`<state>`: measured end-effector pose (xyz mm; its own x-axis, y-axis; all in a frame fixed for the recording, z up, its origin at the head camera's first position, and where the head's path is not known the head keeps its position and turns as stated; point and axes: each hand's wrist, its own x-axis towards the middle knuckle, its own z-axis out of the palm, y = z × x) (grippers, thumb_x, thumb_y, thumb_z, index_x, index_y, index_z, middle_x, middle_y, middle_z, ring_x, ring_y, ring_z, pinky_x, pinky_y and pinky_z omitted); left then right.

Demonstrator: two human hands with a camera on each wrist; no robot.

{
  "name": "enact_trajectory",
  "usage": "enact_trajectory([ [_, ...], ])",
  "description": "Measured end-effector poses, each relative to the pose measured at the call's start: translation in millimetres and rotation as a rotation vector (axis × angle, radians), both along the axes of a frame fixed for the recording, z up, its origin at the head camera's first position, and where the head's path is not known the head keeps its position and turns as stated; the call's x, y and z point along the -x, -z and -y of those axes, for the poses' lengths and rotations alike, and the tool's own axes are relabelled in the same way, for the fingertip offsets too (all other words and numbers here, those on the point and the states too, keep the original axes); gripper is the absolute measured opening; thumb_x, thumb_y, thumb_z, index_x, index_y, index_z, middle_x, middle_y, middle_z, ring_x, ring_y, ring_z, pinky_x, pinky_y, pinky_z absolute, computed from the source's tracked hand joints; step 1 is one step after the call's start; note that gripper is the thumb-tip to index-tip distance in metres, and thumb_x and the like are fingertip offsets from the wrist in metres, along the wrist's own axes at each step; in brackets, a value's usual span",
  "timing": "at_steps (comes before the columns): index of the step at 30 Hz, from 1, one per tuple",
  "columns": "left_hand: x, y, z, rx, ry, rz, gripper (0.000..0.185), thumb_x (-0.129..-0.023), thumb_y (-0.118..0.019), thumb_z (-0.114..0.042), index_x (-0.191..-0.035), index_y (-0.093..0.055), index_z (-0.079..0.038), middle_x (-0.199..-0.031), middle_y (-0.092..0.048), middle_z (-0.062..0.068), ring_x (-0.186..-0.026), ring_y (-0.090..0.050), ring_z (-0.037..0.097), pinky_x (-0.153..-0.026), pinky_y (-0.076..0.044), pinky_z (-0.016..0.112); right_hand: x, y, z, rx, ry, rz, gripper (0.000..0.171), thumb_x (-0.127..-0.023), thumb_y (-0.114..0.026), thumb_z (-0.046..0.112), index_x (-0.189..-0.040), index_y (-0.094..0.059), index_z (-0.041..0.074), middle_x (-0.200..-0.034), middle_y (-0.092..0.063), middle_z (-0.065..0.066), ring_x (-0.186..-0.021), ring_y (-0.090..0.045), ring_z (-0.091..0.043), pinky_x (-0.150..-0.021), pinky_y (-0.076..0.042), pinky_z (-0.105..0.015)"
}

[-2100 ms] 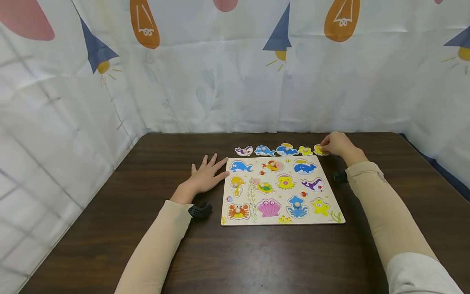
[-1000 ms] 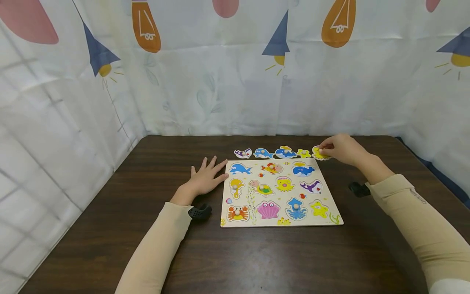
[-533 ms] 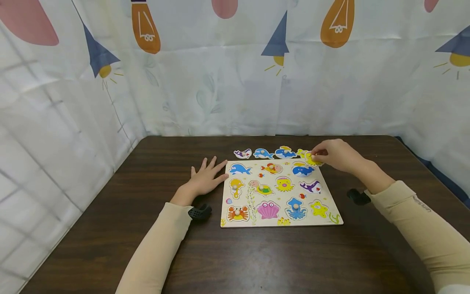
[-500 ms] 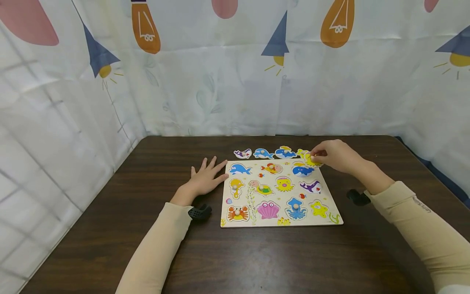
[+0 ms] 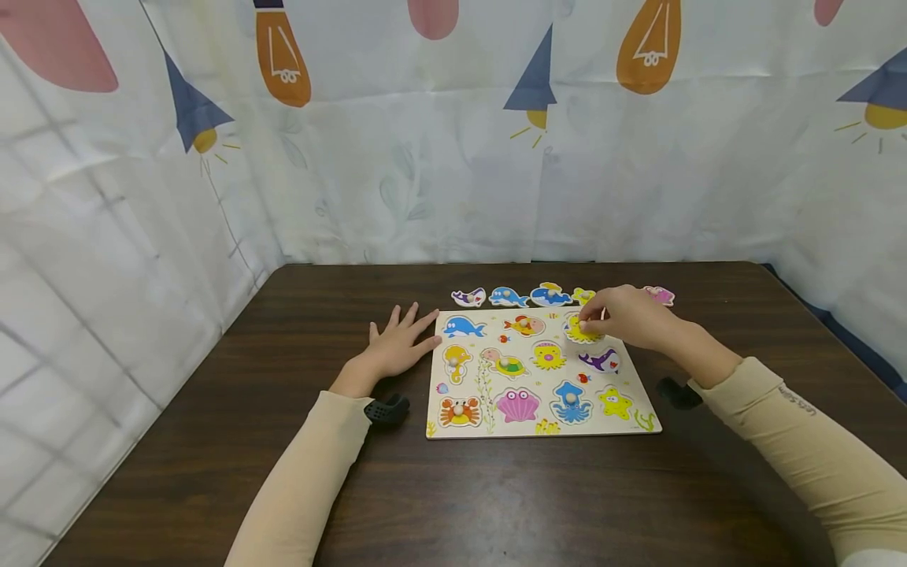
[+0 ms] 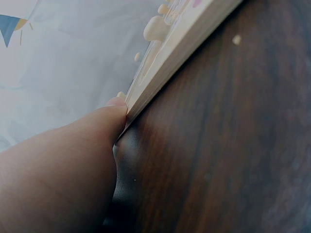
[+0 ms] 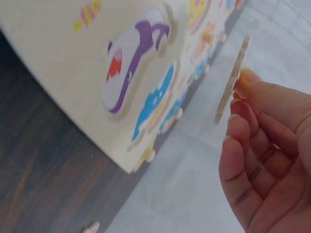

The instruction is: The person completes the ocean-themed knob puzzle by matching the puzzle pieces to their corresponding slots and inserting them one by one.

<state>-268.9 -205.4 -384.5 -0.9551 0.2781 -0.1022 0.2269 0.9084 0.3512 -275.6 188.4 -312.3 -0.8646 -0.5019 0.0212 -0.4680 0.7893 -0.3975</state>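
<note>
My right hand pinches a yellow octopus puzzle piece by its knob, over the far right part of the wooden peg puzzle board. In the right wrist view the piece appears edge-on, clear of the board, between thumb and fingers. It overlaps the printed blue whale recess in the head view. My left hand lies spread on the table, fingertips at the board's left edge; the left wrist view has its thumb against the board's side. Crab, squid and turtle pieces sit in the board.
Behind the board lie loose pieces in a row: a purple whale, a blue dolphin, a blue whale and a yellow starfish. A pink piece lies right of them. A patterned curtain hangs behind the dark table.
My right hand has lifted the octopus piece from the row's right end and carried it left and nearer, over the board. The pink piece has come into view. My left hand stays put.
</note>
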Motion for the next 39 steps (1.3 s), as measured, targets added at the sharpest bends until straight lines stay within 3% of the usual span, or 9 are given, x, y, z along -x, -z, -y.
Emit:
enact_trajectory([
  [9, 2.2, 2.0, 0.2, 0.003, -0.001, 0.006, 0.069, -0.107, -0.041, -0.056, -0.166, -0.021, -0.027, -0.171, -0.005, 0.016, -0.154, 0.005, 0.045, -0.111, 0.005, 0.078, -5.2, 10.6, 16.7, -0.043, -0.104, 0.036, 0.014, -0.093, -0.077, 0.016, -0.105, -0.08, 0.008, -0.085, -0.069, 0.004, -0.073, -0.057, -0.014, -0.064, -0.051, -0.03],
  [21, 3.1, 2.6, 1.3, -0.007, 0.002, 0.007, 0.069, -0.107, -0.041, -0.056, -0.166, -0.021, -0.027, -0.171, -0.004, 0.016, -0.154, 0.005, 0.045, -0.111, 0.005, 0.078, 2.6, 17.9, 40.0, -0.073, -0.125, 0.077, 0.013, -0.093, -0.078, 0.021, -0.102, -0.08, 0.011, -0.085, -0.067, 0.006, -0.075, -0.056, -0.014, -0.067, -0.049, -0.03],
  [39, 2.4, 3.2, 0.7, 0.0, 0.002, -0.007, 0.069, -0.107, -0.043, -0.055, -0.166, -0.022, -0.026, -0.171, -0.006, 0.017, -0.154, 0.004, 0.046, -0.11, 0.005, 0.078, 9.0, 24.9, 49.2, -0.1, -0.129, 0.124, 0.009, -0.094, -0.078, 0.02, -0.097, -0.08, 0.013, -0.084, -0.066, 0.005, -0.075, -0.055, -0.014, -0.069, -0.048, -0.031],
])
